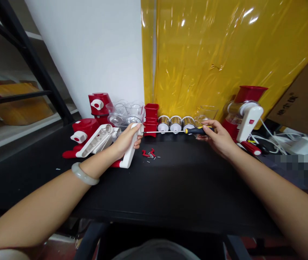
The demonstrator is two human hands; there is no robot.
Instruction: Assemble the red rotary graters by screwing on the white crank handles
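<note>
My left hand [126,141] is closed around a white crank handle [129,156] with a red grip at its lower end. My right hand [216,137] holds a screwdriver [197,130] by its black and yellow handle. The screwdriver's long shaft lies level, its tip at the upper end of the crank handle; whether it sits on a screw I cannot tell. Below, several small screws [150,156] and small red plastic pieces [145,153] lie loose on the black table [186,187]. More white crank handles [96,141] lie to the left of my left hand.
Red grater bodies [85,128] stand at the left, beside clear plastic cups [134,108]. Red hoppers [151,115] and several metal drum graters [175,124] line the back. An assembled rotary grater [247,112] stands at the right, near white cables [274,139] and a cardboard box [297,90].
</note>
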